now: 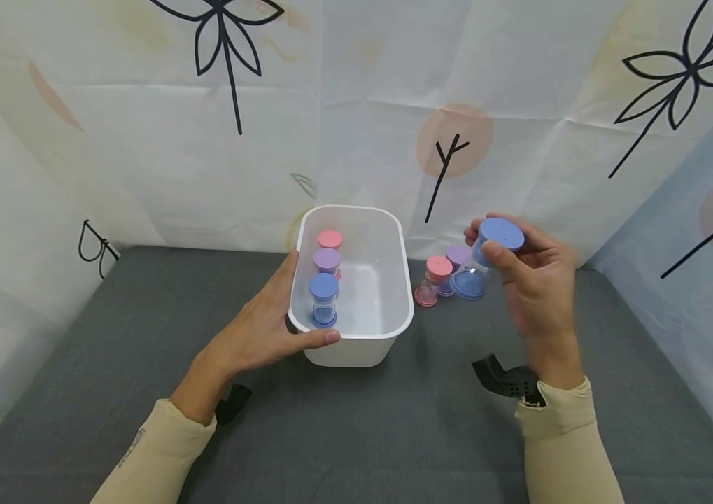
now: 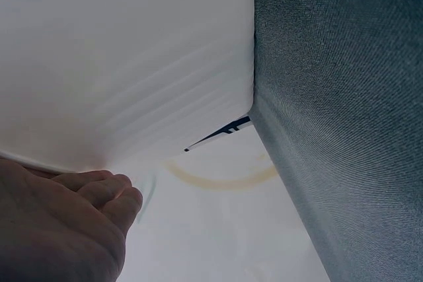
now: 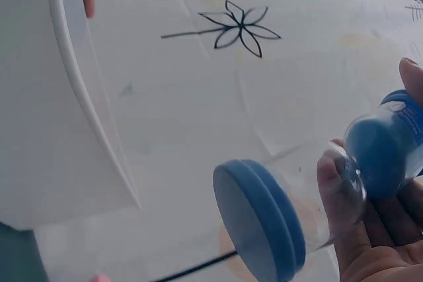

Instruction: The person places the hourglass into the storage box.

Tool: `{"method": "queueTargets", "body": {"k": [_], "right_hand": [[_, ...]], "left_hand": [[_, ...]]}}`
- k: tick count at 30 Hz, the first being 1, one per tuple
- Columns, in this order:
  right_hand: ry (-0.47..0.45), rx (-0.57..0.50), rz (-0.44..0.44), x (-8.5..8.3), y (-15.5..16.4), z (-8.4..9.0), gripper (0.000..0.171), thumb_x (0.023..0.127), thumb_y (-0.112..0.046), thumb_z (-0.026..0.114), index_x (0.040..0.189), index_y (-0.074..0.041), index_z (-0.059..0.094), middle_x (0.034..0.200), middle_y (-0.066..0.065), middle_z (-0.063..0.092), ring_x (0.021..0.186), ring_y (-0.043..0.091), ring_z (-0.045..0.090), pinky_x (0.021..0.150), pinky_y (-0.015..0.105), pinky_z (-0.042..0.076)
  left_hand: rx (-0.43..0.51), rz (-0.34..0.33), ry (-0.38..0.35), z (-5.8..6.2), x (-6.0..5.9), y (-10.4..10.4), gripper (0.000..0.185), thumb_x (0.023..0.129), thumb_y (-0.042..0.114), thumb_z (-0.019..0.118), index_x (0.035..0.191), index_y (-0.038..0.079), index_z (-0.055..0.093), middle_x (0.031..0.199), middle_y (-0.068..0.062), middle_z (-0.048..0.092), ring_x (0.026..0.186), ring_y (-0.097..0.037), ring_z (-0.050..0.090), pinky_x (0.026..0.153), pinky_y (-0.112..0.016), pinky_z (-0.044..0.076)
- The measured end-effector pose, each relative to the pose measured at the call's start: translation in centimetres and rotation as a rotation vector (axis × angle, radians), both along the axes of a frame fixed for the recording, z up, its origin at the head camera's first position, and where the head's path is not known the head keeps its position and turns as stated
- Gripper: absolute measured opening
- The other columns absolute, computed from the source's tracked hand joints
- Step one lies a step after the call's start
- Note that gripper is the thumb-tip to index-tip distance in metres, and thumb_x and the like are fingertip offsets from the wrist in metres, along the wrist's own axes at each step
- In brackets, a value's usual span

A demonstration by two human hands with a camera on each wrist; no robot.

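Observation:
My left hand (image 1: pixel 262 325) grips the near-left corner of a white plastic bin (image 1: pixel 356 353), its thumb along the front rim and its fingers against the outer left wall. Inside the bin, a blue hourglass (image 1: pixel 324 299), a purple hourglass (image 1: pixel 327 261) and a pink hourglass (image 1: pixel 330 240) stand in a row along the left side. To the right of the bin, my right hand (image 1: pixel 535 273) holds a larger blue hourglass (image 1: pixel 499 234) by its top end, thumb against fingers. Blue sand shows in the held hourglass in the right wrist view.
Beside the bin's right wall, a pink hourglass (image 1: pixel 432 281) and a purple hourglass (image 1: pixel 457 256) stand close together on the dark grey tabletop (image 1: pixel 356 434). A patterned white cloth (image 1: pixel 362 105) hangs behind the table and at both sides.

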State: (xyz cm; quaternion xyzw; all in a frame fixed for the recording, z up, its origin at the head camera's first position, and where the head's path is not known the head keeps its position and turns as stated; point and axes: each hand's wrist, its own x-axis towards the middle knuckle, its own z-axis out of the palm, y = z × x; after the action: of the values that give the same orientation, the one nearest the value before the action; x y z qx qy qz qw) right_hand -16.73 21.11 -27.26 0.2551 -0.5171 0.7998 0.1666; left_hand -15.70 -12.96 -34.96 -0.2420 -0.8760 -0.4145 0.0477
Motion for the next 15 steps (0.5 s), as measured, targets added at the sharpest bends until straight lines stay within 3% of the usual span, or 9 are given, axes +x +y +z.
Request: {"method": "queueTargets", "body": {"k": [8, 15], "right_hand": [[-0.036, 0.068, 0.027, 0.6, -2.3, -0.3, 0.033, 0.084, 0.021, 0.066, 0.117, 0.020, 0.064, 0.102, 0.021, 0.074, 0.094, 0.032, 0.073, 0.092, 0.041, 0.054], [-0.021, 0.190, 0.060, 1.7, -4.6, 0.0, 0.037, 0.081, 0.021, 0.068, 0.118, 0.018, 0.065, 0.105, 0.022, 0.073, 0.097, 0.032, 0.072, 0.093, 0.040, 0.054]], "left_hand": [[-0.001, -0.016, 0.018, 0.0, -0.1, -0.1, 0.123, 0.076, 0.062, 0.081, 0.161, 0.040, -0.005, 0.164, 0.004, 0.021, 0.141, -0.019, 0.036, 0.109, -0.056, 0.036], [0.013, -0.020, 0.018, 0.1, -0.1, 0.0, 0.123, 0.076, 0.062, 0.082, 0.161, 0.040, -0.004, 0.164, 0.006, 0.022, 0.141, -0.020, 0.037, 0.109, -0.054, 0.037]]}}
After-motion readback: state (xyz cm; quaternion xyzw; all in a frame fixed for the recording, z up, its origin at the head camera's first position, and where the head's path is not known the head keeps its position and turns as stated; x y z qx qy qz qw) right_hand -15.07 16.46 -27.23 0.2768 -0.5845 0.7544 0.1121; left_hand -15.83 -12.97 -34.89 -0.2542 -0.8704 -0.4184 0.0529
